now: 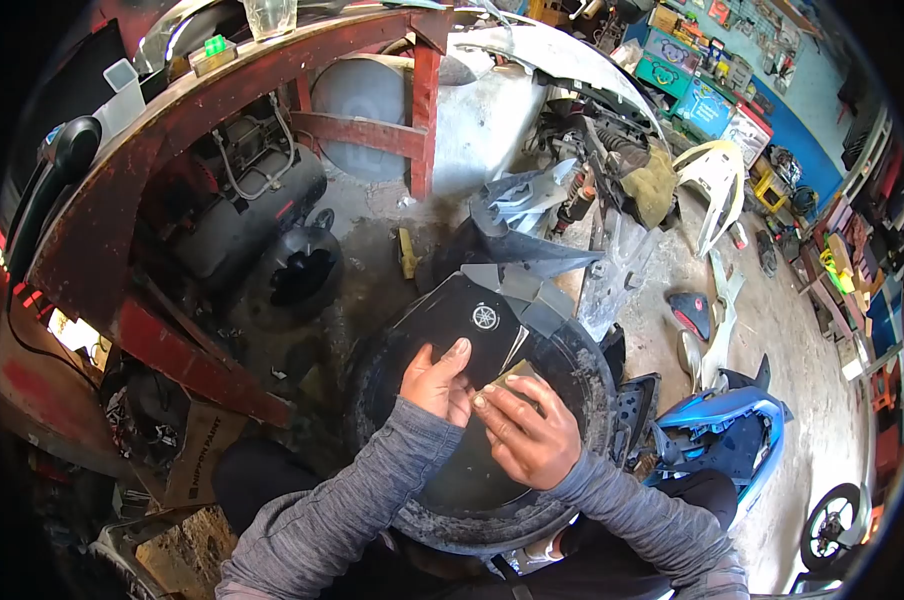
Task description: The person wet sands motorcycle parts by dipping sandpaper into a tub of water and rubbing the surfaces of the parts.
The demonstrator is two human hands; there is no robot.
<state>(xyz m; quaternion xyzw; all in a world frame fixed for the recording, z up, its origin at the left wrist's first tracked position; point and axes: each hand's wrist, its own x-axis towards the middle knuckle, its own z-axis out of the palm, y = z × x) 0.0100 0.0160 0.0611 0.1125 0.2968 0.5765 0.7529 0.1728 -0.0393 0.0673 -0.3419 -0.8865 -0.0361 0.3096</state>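
Observation:
My right hand pinches a small, folded tan piece that looks like sandpaper. Close by on its left, my left hand has its thumb stretched up and apart from the fingers. The left fingertips come close to the right ones; whether they touch the piece I cannot tell. Just beyond both hands, a black panel with a round silver tuning-fork emblem lies tilted over a round black rubber tub. Dark, murky water appears to stand in the tub between my forearms.
A red wooden bench stands left, with a compressor tank beneath. Dark and grey fairing parts lie beyond the tub. A blue fairing and a wheel are at right. A cardboard box sits lower left.

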